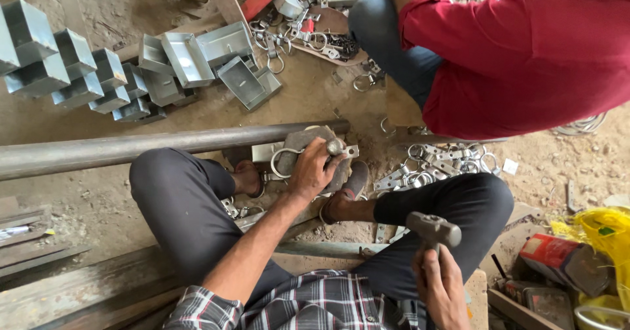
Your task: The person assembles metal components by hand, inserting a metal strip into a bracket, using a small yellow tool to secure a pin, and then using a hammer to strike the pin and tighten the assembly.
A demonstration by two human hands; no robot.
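A dusty workshop floor is spreading out under the seated person, strewn with metal scraps, and a long steel pipe (151, 147) is lying across it as the main landmark. Just below the pipe's right end, the left hand (314, 170) is pressing a ring hasp (289, 161) onto a flat anvil block (308, 145), its fingers curled together and pinching a short steel punch (334, 147) upright over the hasp's plate. Well below the pipe, near the person's right knee, the right hand (441, 284) is gripping a hammer (433, 230), fingers wrapped tight round the handle, the head raised. The step in hand looks like the setting of a rivet or pin; the next blow is calling for a square strike on the punch, clear of the fingers. The hasp is looking bright and galvanised, its round loop lying flat. To the right of the pipe's end, finished hasps (440, 161) are piling up beside another person in a red shirt (525, 54); above the pipe, grey metal trays (190, 58) are standing in rows.
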